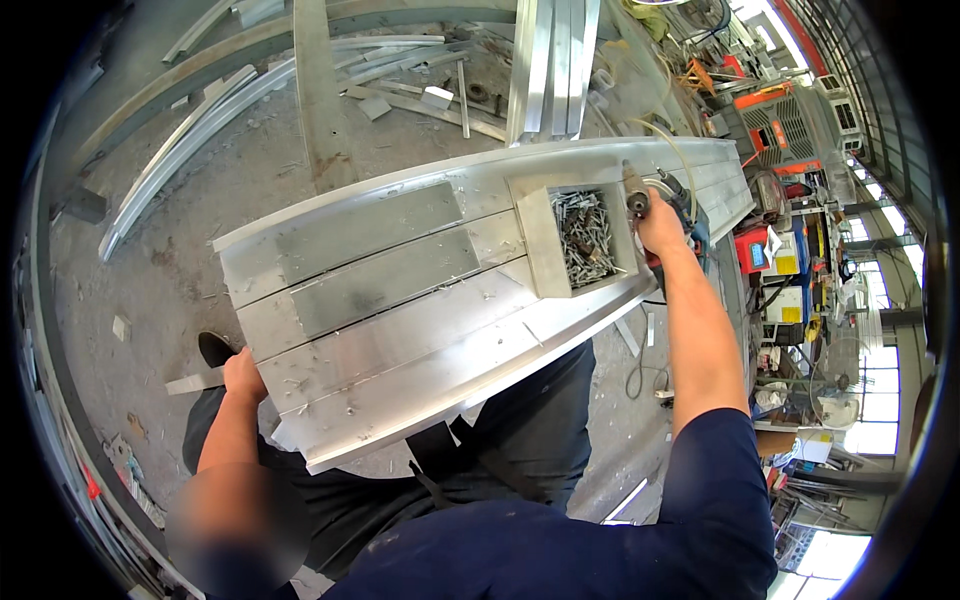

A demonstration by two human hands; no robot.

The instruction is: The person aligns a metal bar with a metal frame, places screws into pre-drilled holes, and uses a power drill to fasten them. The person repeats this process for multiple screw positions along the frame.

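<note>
Just off the left end of a silvery metal worktop (400, 370), my left hand (243, 376) is closed around a short, pale flat bar (196, 381) that juts out to the left. My right hand (662, 226) reaches across to the far right side and grips a power drill (638, 198), its chuck pointing back toward the left; most of its body is hidden by the hand. Between the two hands, beside the drill, stands an open metal box (541, 243) filled with loose screws or rivets (586, 238). Two flat metal plates (385, 282) lie side by side on the worktop.
Small metal shavings dot the worktop. On the floor beyond lie long metal profiles (190, 150) and offcuts (437, 97); more profiles (553, 70) stretch away from the far edge. Tools and an orange-and-grey machine (778, 130) crowd the right. A cable (640, 372) hangs near the right edge.
</note>
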